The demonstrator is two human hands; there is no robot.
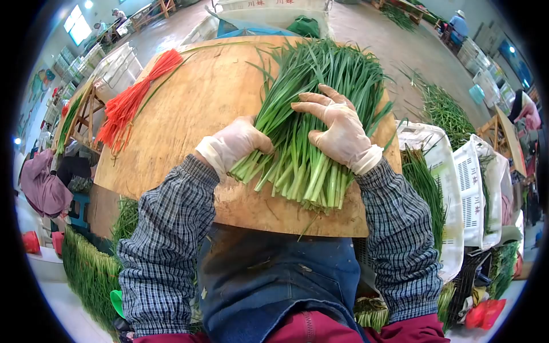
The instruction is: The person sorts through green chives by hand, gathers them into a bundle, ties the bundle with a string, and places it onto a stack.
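A broad pile of garlic chives (320, 74) lies on the wooden board (229, 80), green leaves pointing away and pale cut ends towards me. My left hand (237, 143), in a thin whitish glove, is closed on stalks at the pile's left edge; its thumb shows and the other fingers are mostly hidden. Over the middle of the pile rests my right hand (340, 128), gloved too, its fingers spread and bent on top of the stalks.
Red ties (140, 97) lie in a bundle at the board's left. White crates (449, 194) with more greens stand at the right. Stacked chives (88, 274) are at the lower left. A heap of greens (443, 111) lies on the floor. Other people sit farther off.
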